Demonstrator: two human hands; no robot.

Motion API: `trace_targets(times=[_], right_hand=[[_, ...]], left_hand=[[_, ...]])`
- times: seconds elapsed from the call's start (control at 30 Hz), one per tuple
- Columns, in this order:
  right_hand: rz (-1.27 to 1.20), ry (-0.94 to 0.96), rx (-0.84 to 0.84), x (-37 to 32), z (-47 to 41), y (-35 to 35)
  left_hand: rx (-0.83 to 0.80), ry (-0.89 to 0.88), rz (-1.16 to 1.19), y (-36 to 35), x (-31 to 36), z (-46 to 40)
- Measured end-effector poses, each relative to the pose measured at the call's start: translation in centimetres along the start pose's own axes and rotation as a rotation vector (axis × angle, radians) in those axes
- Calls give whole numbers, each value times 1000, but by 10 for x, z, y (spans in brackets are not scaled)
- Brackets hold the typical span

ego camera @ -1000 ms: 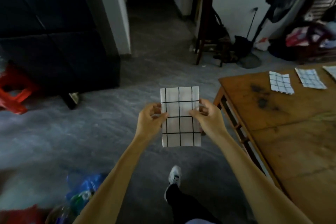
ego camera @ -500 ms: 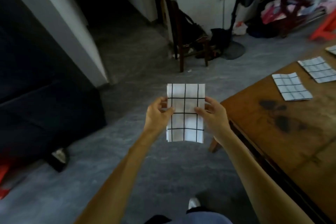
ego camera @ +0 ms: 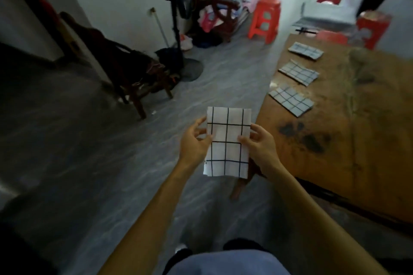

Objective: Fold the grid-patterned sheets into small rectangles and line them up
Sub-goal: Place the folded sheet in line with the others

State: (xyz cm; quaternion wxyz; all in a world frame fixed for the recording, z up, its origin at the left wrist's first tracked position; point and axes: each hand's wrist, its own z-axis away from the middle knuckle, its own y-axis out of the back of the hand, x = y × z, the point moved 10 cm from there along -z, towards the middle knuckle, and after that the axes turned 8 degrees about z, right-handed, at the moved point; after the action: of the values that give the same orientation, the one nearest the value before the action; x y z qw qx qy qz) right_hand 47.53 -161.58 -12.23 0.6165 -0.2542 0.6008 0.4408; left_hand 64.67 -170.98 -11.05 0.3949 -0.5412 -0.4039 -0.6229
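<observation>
A white sheet with a black grid [ego camera: 226, 154], folded into an upright rectangle, hangs in the air over the floor left of the table. My left hand [ego camera: 194, 140] pinches its left edge and my right hand [ego camera: 260, 144] pinches its right edge, thumbs on the front. Three folded grid sheets lie in a row along the wooden table's [ego camera: 368, 140] left side: the near one [ego camera: 291, 101], the middle one [ego camera: 298, 72] and the far one [ego camera: 305, 50].
A dark wooden chair [ego camera: 134, 67] and a standing fan [ego camera: 178, 18] stand on the grey floor to the left. Red plastic stools [ego camera: 264, 19] and a pile of clothes sit at the back. My legs show at the bottom edge.
My view has swung to the right, so the table and all three folded sheets now show. Both hands still hold the sheet the same way, now closer to the table's corner.
</observation>
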Motion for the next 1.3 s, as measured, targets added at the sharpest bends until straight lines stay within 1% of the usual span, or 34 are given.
trace_targets(times=[0.17, 0.37, 0.53, 0.67, 0.83, 0.9, 1.07, 1.2, 1.3], right_hand=[[-31, -51, 208, -4, -10, -2], [-69, -129, 414, 19, -33, 15], [-140, -219, 582, 57, -65, 51], [-173, -292, 676, 83, -98, 75], [-211, -394, 805, 111, -130, 104], [-242, -442, 869, 121, -131, 117], [-317, -609, 1059, 150, -108, 134], [-392, -736, 1180, 178, -92, 127], [-371, -878, 1273, 191, -83, 121]], left_hand=[[-239, -28, -68, -13, 10, -61], [-468, -44, -123, -60, 1, -110], [-633, -53, -206, -126, -13, -159], [-770, -38, -299, -180, -23, -195], [-955, -68, -400, -251, -27, -239], [-1033, -86, -458, -280, -33, -245], [-1221, -60, -543, -344, -62, -235], [-1460, -167, -616, -385, -85, -220], [-1592, -279, -675, -411, -102, -215]])
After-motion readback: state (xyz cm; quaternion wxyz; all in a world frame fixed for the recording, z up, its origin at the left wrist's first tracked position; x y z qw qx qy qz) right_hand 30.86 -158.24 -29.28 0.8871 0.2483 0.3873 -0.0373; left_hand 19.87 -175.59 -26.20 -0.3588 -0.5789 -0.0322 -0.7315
